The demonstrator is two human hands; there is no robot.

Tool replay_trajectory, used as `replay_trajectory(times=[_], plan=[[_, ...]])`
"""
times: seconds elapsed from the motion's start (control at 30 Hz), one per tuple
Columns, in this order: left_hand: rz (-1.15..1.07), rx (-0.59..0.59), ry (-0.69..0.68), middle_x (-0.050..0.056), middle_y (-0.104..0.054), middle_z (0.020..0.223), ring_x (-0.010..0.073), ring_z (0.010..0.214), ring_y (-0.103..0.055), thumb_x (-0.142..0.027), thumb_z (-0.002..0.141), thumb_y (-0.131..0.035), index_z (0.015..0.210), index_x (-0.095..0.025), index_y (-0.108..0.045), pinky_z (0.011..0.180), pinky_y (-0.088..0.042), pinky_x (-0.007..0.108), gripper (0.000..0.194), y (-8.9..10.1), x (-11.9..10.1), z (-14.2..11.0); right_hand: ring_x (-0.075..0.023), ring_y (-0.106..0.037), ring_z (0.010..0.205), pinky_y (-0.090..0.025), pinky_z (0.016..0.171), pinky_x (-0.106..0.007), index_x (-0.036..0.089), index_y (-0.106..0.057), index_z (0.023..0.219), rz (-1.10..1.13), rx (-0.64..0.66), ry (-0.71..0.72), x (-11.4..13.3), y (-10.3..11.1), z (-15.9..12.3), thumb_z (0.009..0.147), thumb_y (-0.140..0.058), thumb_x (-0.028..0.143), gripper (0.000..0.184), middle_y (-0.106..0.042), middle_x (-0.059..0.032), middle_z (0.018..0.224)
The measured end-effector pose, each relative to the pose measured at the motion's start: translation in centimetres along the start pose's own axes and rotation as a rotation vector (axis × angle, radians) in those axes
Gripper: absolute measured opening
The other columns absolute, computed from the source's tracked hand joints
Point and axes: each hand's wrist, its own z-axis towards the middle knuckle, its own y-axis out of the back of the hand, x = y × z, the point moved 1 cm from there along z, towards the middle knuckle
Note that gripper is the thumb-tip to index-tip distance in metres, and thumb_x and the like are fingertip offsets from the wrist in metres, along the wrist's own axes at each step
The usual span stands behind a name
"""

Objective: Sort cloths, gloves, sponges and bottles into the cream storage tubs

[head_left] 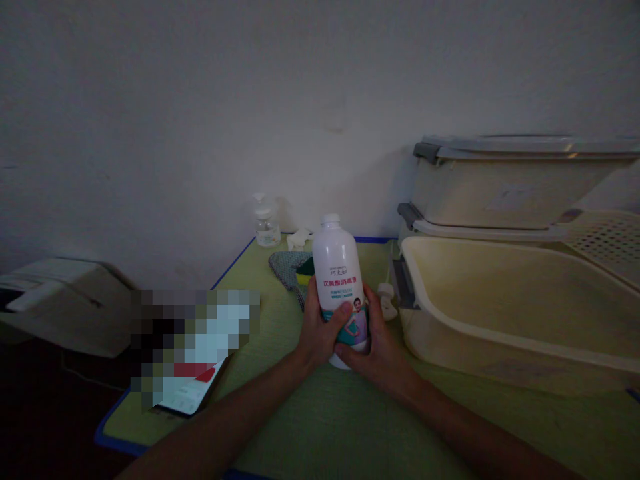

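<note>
A white plastic bottle (pixel 337 267) with a printed label and white cap stands upright over the green table mat (pixel 320 413), near the middle. My left hand (pixel 316 330) wraps its lower left side, thumb across the label. From the right, my right hand (pixel 381 343) cups the base and lower side. Both hands are closed on the bottle.
A large cream plastic tub (pixel 510 313) sits open at the right, with lidded boxes (pixel 510 180) stacked behind it. A small clear pump bottle (pixel 267 223), a grey cloth (pixel 287 267) and a green-yellow sponge (pixel 305 270) lie behind the bottle. A phone (pixel 187 393) lies left; a white device (pixel 60 300) stands beyond the table edge.
</note>
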Motion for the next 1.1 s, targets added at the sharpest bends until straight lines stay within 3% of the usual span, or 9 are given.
replay_trajectory(times=[0.27, 0.6, 0.73, 0.9, 1.1], plan=[[-0.016, -0.03, -0.035, 0.002, -0.06, 0.088, 0.0179, 0.082, -0.058, -0.057, 0.079, -0.052, 0.094, -0.02, -0.056, 0.074, -0.048, 0.03, 0.041, 0.3, 0.7, 0.4, -0.0275, -0.044, 0.124, -0.039, 0.101, -0.049, 0.025, -0.012, 0.136, 0.008, -0.003, 0.008, 0.1, 0.1, 0.0, 0.066, -0.062, 0.024, 0.086, -0.036, -0.0142, 0.136], [-0.198, 0.032, 0.034, -0.002, -0.058, 0.077, 0.0142, 0.07, -0.058, -0.053, 0.071, -0.064, 0.088, -0.02, -0.05, 0.068, -0.049, 0.028, 0.039, 0.4, 0.5, 1.2, -0.0268, -0.044, 0.124, -0.039, 0.103, -0.049, 0.027, -0.017, 0.137, -0.047, -0.002, 0.049, 0.6, 0.2, -0.1, 0.069, -0.062, 0.024, 0.082, -0.038, -0.0113, 0.137], [-0.253, 0.001, 0.046, -0.001, -0.061, 0.078, 0.0153, 0.07, -0.06, -0.053, 0.066, -0.067, 0.089, -0.019, -0.053, 0.071, -0.051, 0.03, 0.043, 0.2, 0.6, 1.2, -0.0268, -0.047, 0.122, -0.041, 0.101, -0.048, 0.027, -0.017, 0.138, -0.063, 0.001, 0.043, 0.5, 0.2, -0.2, 0.069, -0.063, 0.025, 0.083, -0.04, -0.0113, 0.136], [-0.294, 0.058, 0.128, 0.003, -0.066, 0.08, 0.019, 0.073, -0.063, -0.054, 0.063, -0.068, 0.088, -0.016, -0.059, 0.072, -0.052, 0.033, 0.046, 0.2, 0.7, 1.3, -0.0272, -0.048, 0.12, -0.042, 0.099, -0.049, 0.025, -0.015, 0.139, -0.053, 0.011, 0.033, 0.5, 0.1, -0.3, 0.069, -0.064, 0.025, 0.085, -0.041, -0.0129, 0.135], [-0.296, 0.031, 0.067, 0.0, -0.063, 0.078, 0.0148, 0.07, -0.061, -0.048, 0.065, -0.07, 0.09, -0.018, -0.057, 0.069, -0.052, 0.028, 0.041, 0.2, 0.4, 1.1, -0.0271, -0.047, 0.121, -0.041, 0.1, -0.049, 0.025, -0.02, 0.138, -0.023, 0.013, 0.05, 0.4, 0.2, -0.2, 0.069, -0.061, 0.025, 0.08, -0.042, -0.0118, 0.134]])
